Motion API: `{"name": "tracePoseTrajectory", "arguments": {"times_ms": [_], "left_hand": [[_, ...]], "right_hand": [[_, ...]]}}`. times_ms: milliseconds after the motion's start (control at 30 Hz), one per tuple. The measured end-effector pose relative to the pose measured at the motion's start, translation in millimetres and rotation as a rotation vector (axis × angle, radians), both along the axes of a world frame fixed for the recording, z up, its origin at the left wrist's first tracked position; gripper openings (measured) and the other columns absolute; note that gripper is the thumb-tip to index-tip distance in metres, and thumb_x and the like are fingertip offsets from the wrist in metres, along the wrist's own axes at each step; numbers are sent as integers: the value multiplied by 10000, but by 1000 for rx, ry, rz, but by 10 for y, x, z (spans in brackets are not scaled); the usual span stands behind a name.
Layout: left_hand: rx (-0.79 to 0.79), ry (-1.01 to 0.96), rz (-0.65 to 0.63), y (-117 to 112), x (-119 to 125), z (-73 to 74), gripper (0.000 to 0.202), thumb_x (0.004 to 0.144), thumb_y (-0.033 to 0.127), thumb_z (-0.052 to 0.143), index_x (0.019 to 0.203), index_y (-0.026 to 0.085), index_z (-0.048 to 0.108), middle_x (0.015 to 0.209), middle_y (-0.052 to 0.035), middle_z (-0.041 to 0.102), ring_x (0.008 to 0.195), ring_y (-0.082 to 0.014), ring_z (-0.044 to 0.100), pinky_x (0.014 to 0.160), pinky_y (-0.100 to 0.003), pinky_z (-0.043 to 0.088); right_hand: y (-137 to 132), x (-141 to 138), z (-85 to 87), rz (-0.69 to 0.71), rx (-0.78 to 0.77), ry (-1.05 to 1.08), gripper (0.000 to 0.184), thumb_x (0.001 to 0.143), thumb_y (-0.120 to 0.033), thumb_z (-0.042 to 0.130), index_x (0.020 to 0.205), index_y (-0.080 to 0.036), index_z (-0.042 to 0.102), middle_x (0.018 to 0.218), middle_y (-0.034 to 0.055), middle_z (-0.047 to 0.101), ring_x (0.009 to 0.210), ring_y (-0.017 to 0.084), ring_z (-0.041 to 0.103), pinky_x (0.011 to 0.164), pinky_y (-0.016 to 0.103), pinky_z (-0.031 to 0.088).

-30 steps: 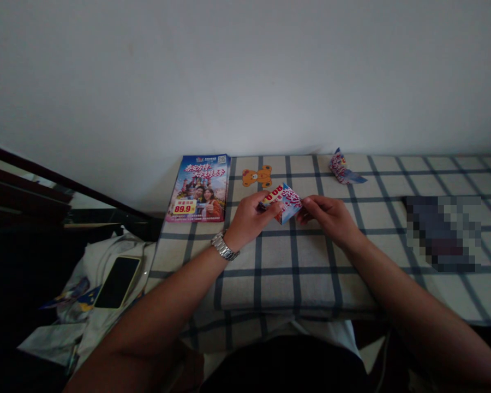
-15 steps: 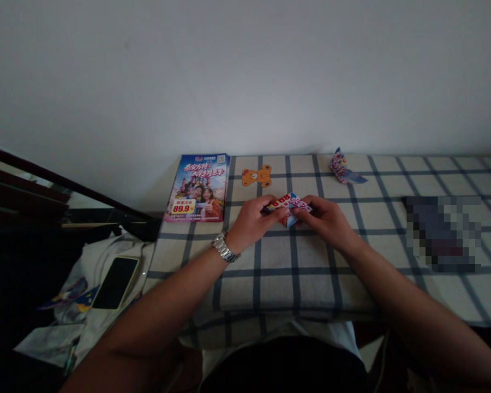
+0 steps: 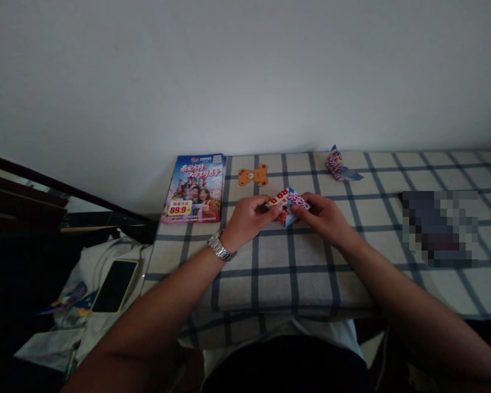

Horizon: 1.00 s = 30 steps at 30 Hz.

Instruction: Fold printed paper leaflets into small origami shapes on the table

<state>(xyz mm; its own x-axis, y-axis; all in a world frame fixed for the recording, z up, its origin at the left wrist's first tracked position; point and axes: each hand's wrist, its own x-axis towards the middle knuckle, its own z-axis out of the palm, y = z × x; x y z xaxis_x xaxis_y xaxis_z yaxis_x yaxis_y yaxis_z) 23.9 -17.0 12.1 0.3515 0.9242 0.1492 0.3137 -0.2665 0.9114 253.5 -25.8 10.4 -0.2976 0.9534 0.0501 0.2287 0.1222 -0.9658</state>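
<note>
Between my two hands is a small folded paper (image 3: 287, 207), printed in blue, red and white, raised a little over the checked tablecloth. My left hand (image 3: 251, 217), with a metal watch (image 3: 221, 246) on its wrist, pinches the paper's left side. On the right side my right hand (image 3: 323, 216) grips it, thumb on top. The fingers beneath the paper are mostly hidden. Another folded paper piece (image 3: 339, 165) with the same kind of print lies beyond my right hand.
A stack of printed flyers (image 3: 195, 188) lies at the table's left end, beside a brown bear cutout (image 3: 253, 175). To the right is a dark blurred-out object (image 3: 436, 228). A phone (image 3: 115, 286) rests on white cloth left of the table. A wall (image 3: 245, 76) rises behind.
Both hands keep hold of the folded paper. It has turned slightly, and more of its printed top shows between my thumbs. The whole view has shifted a little.
</note>
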Motion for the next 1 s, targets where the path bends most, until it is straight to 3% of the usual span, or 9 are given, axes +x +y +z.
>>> {"name": "tracePoseTrajectory", "arguments": {"times_ms": [233,400,600,833,1000], "left_hand": [[-21,20,-29,-22,25,-9,411,960,552,656,853,161,726,742,-21,718,669,-147,632,564,-227,413],[-34,7,-39,-15,28,-23,405,960,554,664,882,166,749,761,-27,740,689,-150,652,571,-227,434],[-77,-120,-91,8,31,-52,395,985,539,645,990,162,758,884,-64,787,795,-172,723,692,-250,532],[36,-6,-72,20,-9,-4,412,1024,512,605,874,171,780,798,-32,775,703,-138,677,631,-230,463],[50,-10,-74,1,-10,32,410,1036,501,593,888,175,794,801,-27,789,712,-140,699,631,-226,466]], "right_hand": [[-10,-13,36,-19,49,-111,303,914,-501,740,960,-201,732,779,7,666,675,156,550,578,267,399],[-13,-4,11,-30,66,-124,289,934,-483,717,955,-195,737,778,10,656,687,163,546,601,280,403],[9,29,-21,-90,106,-114,304,930,-491,724,967,-190,730,801,17,675,698,170,564,621,287,430],[20,46,-19,-100,111,-137,317,928,-503,720,959,-187,722,769,13,656,663,161,536,591,283,407],[16,32,12,-94,114,-146,316,925,-499,709,895,-184,696,711,-7,596,636,144,496,560,271,365]]}}
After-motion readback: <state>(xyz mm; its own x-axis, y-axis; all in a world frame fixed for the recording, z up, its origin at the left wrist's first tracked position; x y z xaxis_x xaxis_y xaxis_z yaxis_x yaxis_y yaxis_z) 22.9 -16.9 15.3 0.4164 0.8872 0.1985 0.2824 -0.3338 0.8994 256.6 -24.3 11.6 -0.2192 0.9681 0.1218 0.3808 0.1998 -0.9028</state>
